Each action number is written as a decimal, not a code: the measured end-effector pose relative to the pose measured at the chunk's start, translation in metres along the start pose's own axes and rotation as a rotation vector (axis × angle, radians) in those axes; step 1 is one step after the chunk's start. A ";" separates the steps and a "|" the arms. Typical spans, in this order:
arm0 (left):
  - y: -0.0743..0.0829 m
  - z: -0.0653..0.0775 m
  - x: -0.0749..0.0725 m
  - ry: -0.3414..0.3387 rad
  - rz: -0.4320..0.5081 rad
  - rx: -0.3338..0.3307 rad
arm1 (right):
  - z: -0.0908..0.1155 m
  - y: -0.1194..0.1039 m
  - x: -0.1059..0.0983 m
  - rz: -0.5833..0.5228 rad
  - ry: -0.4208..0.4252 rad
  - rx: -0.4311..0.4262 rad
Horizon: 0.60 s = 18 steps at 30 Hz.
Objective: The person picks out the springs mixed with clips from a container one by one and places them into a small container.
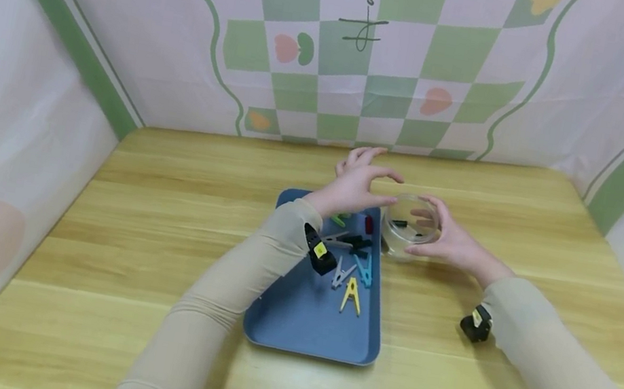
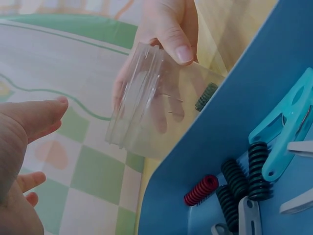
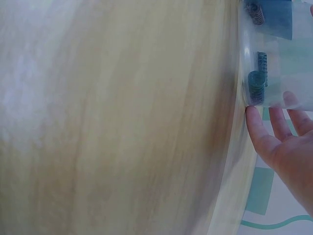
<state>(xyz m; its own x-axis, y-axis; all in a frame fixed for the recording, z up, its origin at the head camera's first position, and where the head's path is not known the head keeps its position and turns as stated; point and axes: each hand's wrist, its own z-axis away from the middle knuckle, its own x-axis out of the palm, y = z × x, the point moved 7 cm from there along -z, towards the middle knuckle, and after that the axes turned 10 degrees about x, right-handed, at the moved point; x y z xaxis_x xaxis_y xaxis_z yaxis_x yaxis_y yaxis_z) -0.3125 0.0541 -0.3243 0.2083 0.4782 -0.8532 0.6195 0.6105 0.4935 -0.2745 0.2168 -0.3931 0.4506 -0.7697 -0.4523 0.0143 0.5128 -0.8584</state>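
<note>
Grip, head view: right hand (image 1: 448,240) holds the clear jar (image 1: 404,239) with thumb and fingers round its side; left hand (image 1: 355,184) is spread wide beside the jar, about the far end of the blue tray (image 1: 306,321).
Jar, head view: one, on the table (image 1: 157,230) just right of the tray, mouth up, long axis roughly upright.
Clips, head view: one yellow clip (image 1: 352,289), legs towards the person; one blue clip (image 1: 364,271); one green clip (image 1: 339,220), partly hidden; at least two pale clips (image 1: 340,275).
Springs, left wrist view: one red spring (image 2: 201,190) and three dark springs (image 2: 234,177) in the tray; one green spring (image 2: 206,97) inside the jar, near its base.
Jar, left wrist view: rim towards frame left, axis slanting across, base behind the tray wall.
Jar, right wrist view: base towards the table, axis across the frame; two dark green coils show through its side; whether a third, higher coil lies inside, I cannot tell.
</note>
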 end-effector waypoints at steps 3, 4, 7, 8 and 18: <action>-0.001 0.001 -0.004 0.007 -0.004 0.004 | 0.000 0.000 0.000 -0.005 -0.002 0.003; -0.001 0.002 -0.006 0.010 -0.003 0.004 | 0.000 -0.001 0.000 -0.007 -0.001 0.003; -0.003 0.005 -0.012 0.022 0.006 0.000 | -0.001 -0.001 0.000 -0.014 0.000 0.001; -0.004 0.006 -0.014 0.026 0.010 -0.001 | -0.001 -0.001 0.000 -0.016 0.001 0.000; -0.014 0.014 -0.023 0.079 0.038 0.008 | -0.002 0.000 0.000 -0.021 0.001 -0.004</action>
<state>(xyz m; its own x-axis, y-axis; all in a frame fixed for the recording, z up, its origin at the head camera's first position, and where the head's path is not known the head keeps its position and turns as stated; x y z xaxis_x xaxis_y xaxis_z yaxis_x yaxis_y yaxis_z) -0.3156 0.0260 -0.3140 0.1722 0.5494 -0.8176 0.6184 0.5857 0.5239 -0.2764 0.2161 -0.3930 0.4490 -0.7809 -0.4343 0.0204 0.4948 -0.8688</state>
